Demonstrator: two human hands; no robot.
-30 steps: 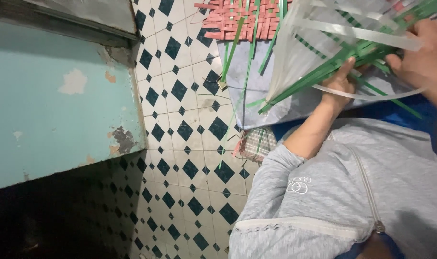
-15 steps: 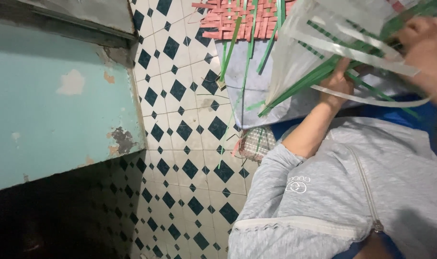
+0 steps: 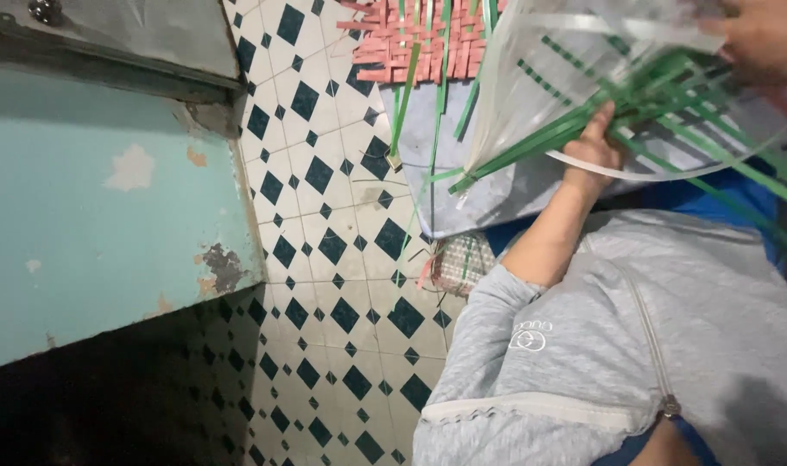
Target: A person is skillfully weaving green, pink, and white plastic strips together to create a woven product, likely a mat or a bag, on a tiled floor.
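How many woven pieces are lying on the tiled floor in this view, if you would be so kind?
2: a pink woven mat at the top edge, with green strips trailing from it, and a smaller woven piece beside the grey sleeve. The hands and plastic may hide others.

Soft, even daylight on the tiled floor (image 3: 342,250); deep shadow below the teal wall (image 3: 100,224); right hand (image 3: 760,39) blurs at the top edge.
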